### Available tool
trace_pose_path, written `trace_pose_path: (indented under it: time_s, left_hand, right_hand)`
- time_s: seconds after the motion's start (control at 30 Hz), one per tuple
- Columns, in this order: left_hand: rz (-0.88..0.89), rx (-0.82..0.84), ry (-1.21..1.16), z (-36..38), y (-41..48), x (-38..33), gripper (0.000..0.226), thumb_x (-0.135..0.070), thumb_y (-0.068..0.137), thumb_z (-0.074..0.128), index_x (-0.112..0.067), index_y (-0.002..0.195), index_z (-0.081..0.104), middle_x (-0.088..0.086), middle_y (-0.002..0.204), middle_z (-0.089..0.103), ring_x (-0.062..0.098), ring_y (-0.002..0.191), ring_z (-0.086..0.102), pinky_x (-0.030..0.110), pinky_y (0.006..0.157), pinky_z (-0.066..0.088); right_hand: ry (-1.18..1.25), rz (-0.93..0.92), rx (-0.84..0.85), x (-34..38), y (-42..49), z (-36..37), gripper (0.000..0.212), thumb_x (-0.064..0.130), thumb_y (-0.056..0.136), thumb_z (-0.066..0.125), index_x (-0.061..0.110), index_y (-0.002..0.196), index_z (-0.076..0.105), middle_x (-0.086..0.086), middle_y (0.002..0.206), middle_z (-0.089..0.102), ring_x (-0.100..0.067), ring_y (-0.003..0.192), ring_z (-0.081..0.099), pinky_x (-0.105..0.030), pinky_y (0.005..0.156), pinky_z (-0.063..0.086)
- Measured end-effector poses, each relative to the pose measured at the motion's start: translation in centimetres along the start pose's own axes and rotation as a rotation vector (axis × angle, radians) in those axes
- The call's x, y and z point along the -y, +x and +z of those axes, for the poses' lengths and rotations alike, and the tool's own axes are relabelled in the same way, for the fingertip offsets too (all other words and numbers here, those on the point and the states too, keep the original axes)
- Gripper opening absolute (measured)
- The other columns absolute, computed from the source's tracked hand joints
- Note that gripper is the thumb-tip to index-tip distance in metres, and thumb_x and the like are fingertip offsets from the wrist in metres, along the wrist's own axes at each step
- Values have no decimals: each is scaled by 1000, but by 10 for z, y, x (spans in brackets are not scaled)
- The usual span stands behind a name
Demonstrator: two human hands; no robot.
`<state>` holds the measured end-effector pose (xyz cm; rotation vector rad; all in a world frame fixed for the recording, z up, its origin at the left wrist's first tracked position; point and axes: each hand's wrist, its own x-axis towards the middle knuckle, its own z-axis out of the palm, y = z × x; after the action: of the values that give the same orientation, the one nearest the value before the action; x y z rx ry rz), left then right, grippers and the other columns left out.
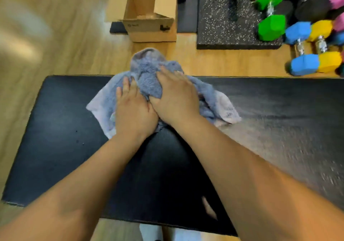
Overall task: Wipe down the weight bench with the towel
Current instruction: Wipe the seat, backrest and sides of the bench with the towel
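The left hand (134, 111) and right hand (176, 96) press flat, fingers straight, on a grey-blue terry towel (147, 69); it lies at twelve o'clock on the black padded bench (63, 129).

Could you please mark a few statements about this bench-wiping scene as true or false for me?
1. The left hand and the right hand both press on the crumpled grey-blue terry towel. True.
2. The towel hangs folded over a dumbbell rack. False: it lies bunched on the black padded weight bench, with one end reaching past the far edge.
3. The brown cardboard box beyond the bench is taped shut. False: its flaps stand open.
4. A green hex dumbbell, a blue hex dumbbell and a yellow hex dumbbell lie beyond the bench to the right. True.
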<state>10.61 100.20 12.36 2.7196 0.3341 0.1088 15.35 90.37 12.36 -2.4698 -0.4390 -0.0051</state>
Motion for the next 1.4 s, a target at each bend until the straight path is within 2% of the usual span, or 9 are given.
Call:
trace_pose_path:
  time_s: [0.57, 0.7, 0.83, 0.97, 1.07, 1.13, 1.27, 1.33, 1.4]
  left_hand:
    - [287, 98, -17, 129, -45, -288, 62, -28, 89, 31, -16, 149, 28, 6, 154, 32, 25, 148, 7, 44, 120, 5]
    - [162, 163, -399, 109, -47, -282, 49, -24, 82, 55, -25, 131, 54, 1, 144, 48, 13, 144, 17, 38, 119, 15]
    - [-42, 332, -766, 72, -38, -258, 52, -2, 76, 65, -28, 121, 63, -9, 123, 64, 6, 123, 53, 28, 103, 44]
    - [-342, 369, -1278, 35, -30, -229, 51, 21, 78, 51, -13, 113, 65, 3, 99, 70, 16, 93, 66, 33, 82, 56]
    - [-526, 305, -1580, 14, -27, -196, 52, 22, 80, 44, -10, 118, 59, 12, 111, 64, 23, 98, 63, 35, 86, 54]
    - [-583, 288, -1732, 1, -29, -175, 44, 12, 85, 46, -11, 121, 55, 15, 117, 61, 24, 98, 63, 35, 85, 54]
    - [-529, 651, -1238, 1, -57, -167, 20, -8, 86, 63, 0, 105, 64, 15, 100, 72, 30, 93, 67, 31, 76, 56]
    - [-459, 674, -1051, 1, -60, -169, 21, -2, 87, 64, -2, 107, 65, 15, 101, 73, 33, 98, 68, 37, 83, 57]
    - [-489, 631, -1163, -10, -51, -165, 25, 0, 91, 54, -3, 114, 64, 18, 108, 70, 34, 102, 66, 41, 86, 54]
  right_hand:
    - [97, 162, -153, -254, -103, -202, 62, 42, 72, 52, 9, 124, 62, -6, 133, 59, -26, 122, 54, -44, 104, 43]
    - [353, 205, -21, -257, -103, -224, 63, 42, 70, 73, 10, 124, 64, 1, 134, 58, -10, 126, 51, -30, 108, 38]
    - [813, 452, -95, -253, -95, -247, 19, 33, 77, 78, 26, 95, 74, 5, 100, 74, -10, 95, 67, -35, 91, 53]
    - [542, 544, -180, -258, -83, -244, 37, 11, 75, 79, 31, 102, 64, 7, 96, 61, -11, 82, 57, -34, 83, 50]
    - [326, 654, -55, -244, -80, -247, 50, 36, 72, 82, 27, 115, 59, 5, 101, 57, -16, 88, 56, -33, 85, 47]
    - [112, 664, 171, -230, -84, -253, 44, 52, 69, 79, 22, 96, 63, 7, 92, 63, -14, 85, 59, -28, 78, 43]
    - [29, 514, 497, -208, -93, -247, 30, 40, 78, 76, 16, 69, 60, 7, 61, 59, -14, 63, 54, -30, 59, 38]
    - [201, 499, 474, -200, -98, -240, 18, 31, 86, 69, 16, 78, 61, 5, 68, 62, -13, 66, 57, -30, 63, 42]
    - [581, 628, 308, -195, -102, -240, 5, 21, 90, 64, 17, 93, 62, -3, 85, 70, -16, 76, 66, -33, 72, 50]
